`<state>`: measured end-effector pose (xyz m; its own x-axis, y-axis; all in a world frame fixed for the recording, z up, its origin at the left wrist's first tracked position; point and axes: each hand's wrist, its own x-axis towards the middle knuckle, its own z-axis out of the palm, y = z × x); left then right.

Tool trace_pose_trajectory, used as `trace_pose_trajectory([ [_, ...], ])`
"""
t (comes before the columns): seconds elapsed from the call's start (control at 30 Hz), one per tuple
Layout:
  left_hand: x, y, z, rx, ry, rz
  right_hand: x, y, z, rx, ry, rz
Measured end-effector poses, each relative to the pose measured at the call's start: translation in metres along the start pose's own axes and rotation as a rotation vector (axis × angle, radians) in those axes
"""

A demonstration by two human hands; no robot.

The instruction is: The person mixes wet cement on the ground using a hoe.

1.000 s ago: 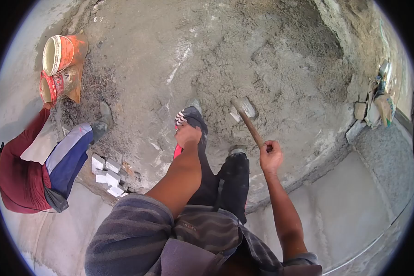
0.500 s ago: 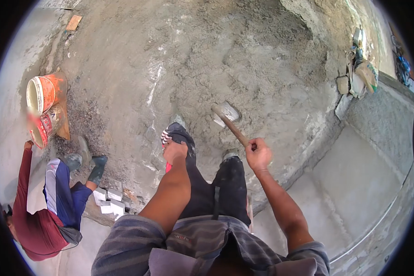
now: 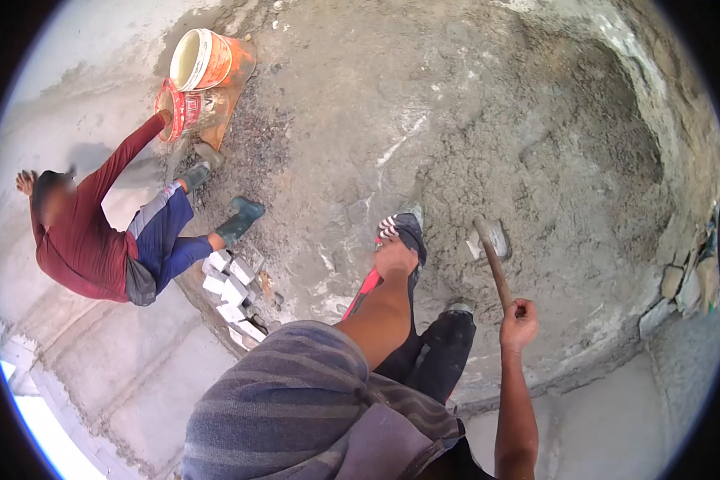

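Note:
My right hand (image 3: 519, 325) is closed round the wooden handle of a hoe (image 3: 494, 268). The hoe's metal blade (image 3: 498, 238) rests in wet grey mortar (image 3: 528, 176), partly smeared with it. My left hand (image 3: 396, 257) is at my left knee, its fingers curled on the dark trouser leg (image 3: 413, 232), which has white stripes and a red side strip. My fingertips there are partly hidden.
At left a co-worker (image 3: 88, 240) in a maroon top bends with one hand on a red bucket (image 3: 170, 112). An orange-and-white bucket (image 3: 204, 60) lies beside it. White-grey blocks (image 3: 234, 290) are piled near the co-worker's boots. Rubble (image 3: 684, 288) lies along the right edge.
My view has swung left, so the co-worker and buckets show further into the picture. Both my hands keep their holds, and the hoe blade stays in the mortar.

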<state>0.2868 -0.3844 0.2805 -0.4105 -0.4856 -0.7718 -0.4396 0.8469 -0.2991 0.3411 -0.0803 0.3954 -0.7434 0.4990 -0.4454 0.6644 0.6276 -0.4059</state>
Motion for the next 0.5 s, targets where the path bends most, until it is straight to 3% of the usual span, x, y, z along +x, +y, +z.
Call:
trace_pose_trajectory([
  [0.5,0.002,0.0,0.013,-0.005,0.09,0.005,0.001,-0.003,0.001,0.028,-0.052,0.013],
])
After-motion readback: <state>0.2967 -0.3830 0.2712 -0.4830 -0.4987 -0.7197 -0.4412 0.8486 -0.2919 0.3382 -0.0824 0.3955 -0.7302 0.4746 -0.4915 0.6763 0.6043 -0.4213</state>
